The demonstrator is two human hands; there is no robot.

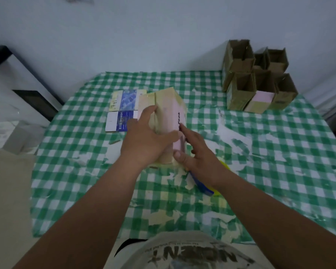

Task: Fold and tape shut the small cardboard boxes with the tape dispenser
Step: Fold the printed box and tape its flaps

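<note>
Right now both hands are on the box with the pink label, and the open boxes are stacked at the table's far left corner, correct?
Not quite. The head view shows the open boxes at the far right corner. Both the left hand and right hand are on the pink-labelled box.

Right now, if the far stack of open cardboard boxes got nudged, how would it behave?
The stacked open boxes would probably topple or scatter: they sit loosely piled near the table's corner. They look empty, so likely light. Thin open flaps would likely bend.

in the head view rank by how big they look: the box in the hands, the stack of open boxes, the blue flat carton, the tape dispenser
1. Stack of open boxes
2. Box, though it is nearer the camera, so unsure against the stack
3. Blue flat carton
4. Tape dispenser, mostly hidden under the right arm, so its rank is uncertain
</note>
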